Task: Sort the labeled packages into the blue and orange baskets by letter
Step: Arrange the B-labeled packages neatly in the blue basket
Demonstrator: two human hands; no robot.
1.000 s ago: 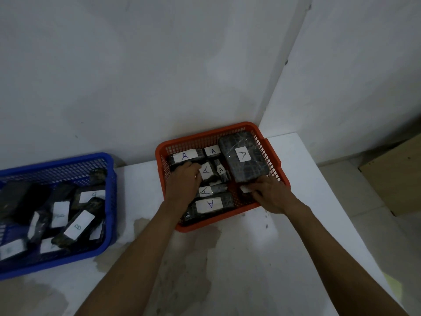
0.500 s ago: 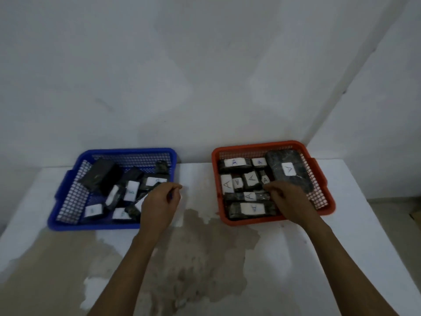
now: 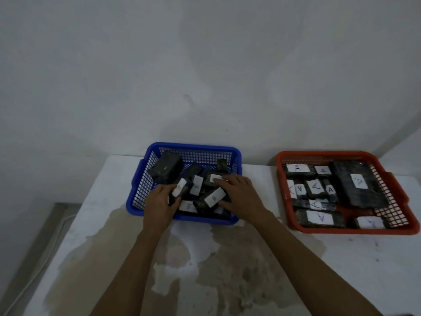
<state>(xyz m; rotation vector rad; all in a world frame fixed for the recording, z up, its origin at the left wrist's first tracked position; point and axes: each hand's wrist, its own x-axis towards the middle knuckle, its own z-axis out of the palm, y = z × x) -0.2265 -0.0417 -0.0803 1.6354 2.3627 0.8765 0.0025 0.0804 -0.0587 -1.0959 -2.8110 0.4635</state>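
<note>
Shift: both hands have left the orange basket and now dig in the blue basket at the desk's back edge.
Left hand: fingers curled round a labeled package.
Right hand: spread flat over the pile, gripping nothing.
Meaning: A side looks settled; probably tidying now.
Packages: dark, glossy wrapped blocks, white paper labels.
Baskets: rigid plastic mesh.
</note>
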